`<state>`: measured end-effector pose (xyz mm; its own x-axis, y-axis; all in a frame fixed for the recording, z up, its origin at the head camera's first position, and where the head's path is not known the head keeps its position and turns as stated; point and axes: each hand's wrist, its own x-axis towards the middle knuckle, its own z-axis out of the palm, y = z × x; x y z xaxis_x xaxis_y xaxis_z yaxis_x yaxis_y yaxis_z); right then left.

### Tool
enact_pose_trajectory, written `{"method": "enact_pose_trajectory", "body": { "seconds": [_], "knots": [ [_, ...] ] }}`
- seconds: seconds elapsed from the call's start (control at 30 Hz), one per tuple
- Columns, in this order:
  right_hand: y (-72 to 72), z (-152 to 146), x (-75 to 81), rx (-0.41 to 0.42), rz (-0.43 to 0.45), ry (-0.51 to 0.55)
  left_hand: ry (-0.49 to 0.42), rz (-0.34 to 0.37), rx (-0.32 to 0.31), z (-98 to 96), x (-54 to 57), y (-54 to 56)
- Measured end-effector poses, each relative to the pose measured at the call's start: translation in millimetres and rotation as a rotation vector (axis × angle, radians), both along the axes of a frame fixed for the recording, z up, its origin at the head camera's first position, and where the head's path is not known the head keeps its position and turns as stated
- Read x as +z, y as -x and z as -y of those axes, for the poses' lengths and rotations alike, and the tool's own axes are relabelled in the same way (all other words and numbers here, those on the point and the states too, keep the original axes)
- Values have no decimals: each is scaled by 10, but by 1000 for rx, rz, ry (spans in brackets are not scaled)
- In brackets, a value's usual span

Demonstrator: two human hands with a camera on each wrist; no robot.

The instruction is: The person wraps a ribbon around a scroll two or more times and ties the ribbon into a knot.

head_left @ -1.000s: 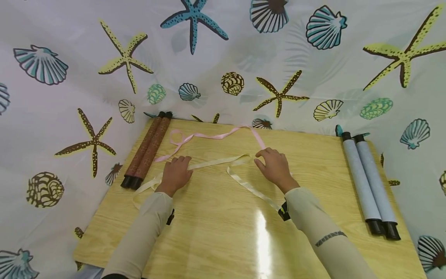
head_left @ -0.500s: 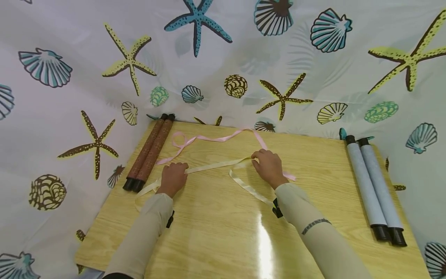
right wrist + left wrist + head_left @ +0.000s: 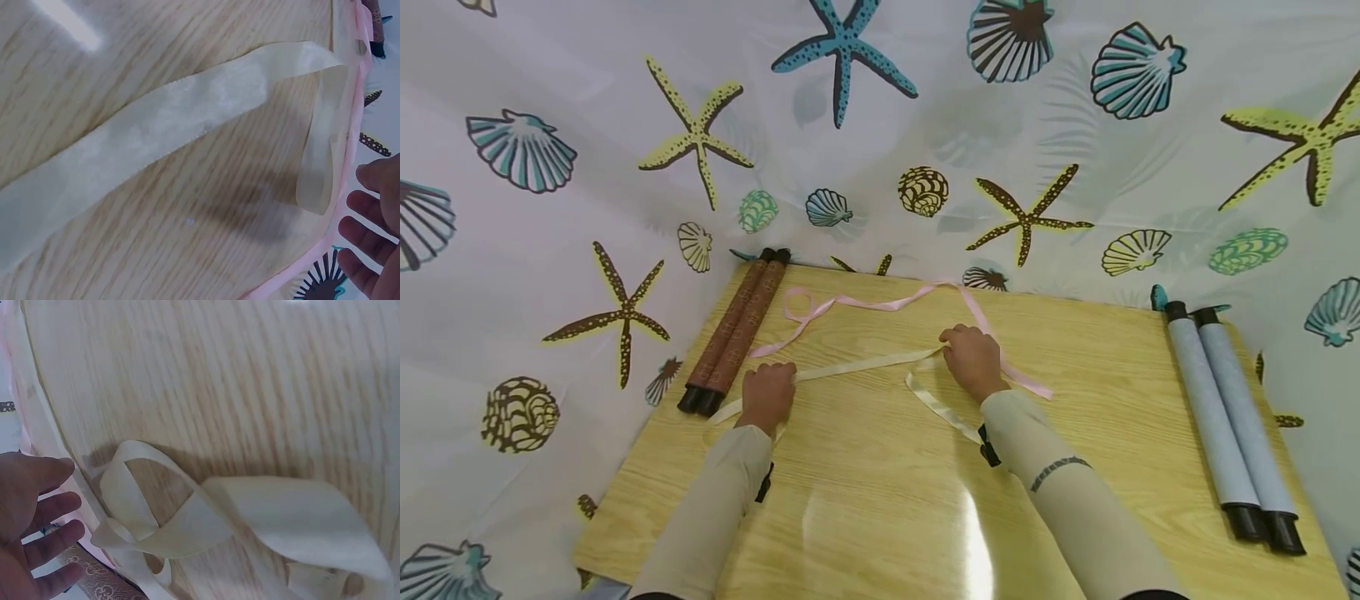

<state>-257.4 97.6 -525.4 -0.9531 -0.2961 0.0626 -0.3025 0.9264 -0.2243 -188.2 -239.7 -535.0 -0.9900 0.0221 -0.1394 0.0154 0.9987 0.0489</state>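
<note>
A long cream ribbon lies across the wooden table, running from the left edge to a fold near the middle, then doubling back toward me. My left hand rests on its left stretch, fingers loosely extended beside the twisted ribbon in the left wrist view. At the fold sits my right hand, its fingers relaxed beside the folded cream ribbon and over a pink ribbon. The pink ribbon curls behind both hands.
Two brown patterned rolls lie along the table's left edge, and two grey-blue rolls along the right edge. A white sheet printed with shells and starfish surrounds the table on all far sides.
Both hands slid left along the cream ribbon. The right hand moved off the pink ribbon onto the cream fold, and the cream stretch between the hands lies straighter.
</note>
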Motion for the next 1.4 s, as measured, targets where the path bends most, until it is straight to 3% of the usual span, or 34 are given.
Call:
{"method": "enact_pose_trajectory", "body": {
  "seconds": [0.27,0.63,0.87,1.1,1.4],
  "knots": [
    [40,-16,-78,-15,75,-108,32,15,-13,-64,-5,27],
    [23,-31,-89,-15,96,-142,29,2,-11,-50,-9,-24],
    [-26,-36,-77,-11,111,-143,23,4,-9,-38,-42,-76],
    [-90,-88,-98,1,69,-98,43,-51,-24,-3,-53,-77],
    [-175,-234,-113,35,45,-69,22,-37,-37,41,-74,-83]
  ]
}}
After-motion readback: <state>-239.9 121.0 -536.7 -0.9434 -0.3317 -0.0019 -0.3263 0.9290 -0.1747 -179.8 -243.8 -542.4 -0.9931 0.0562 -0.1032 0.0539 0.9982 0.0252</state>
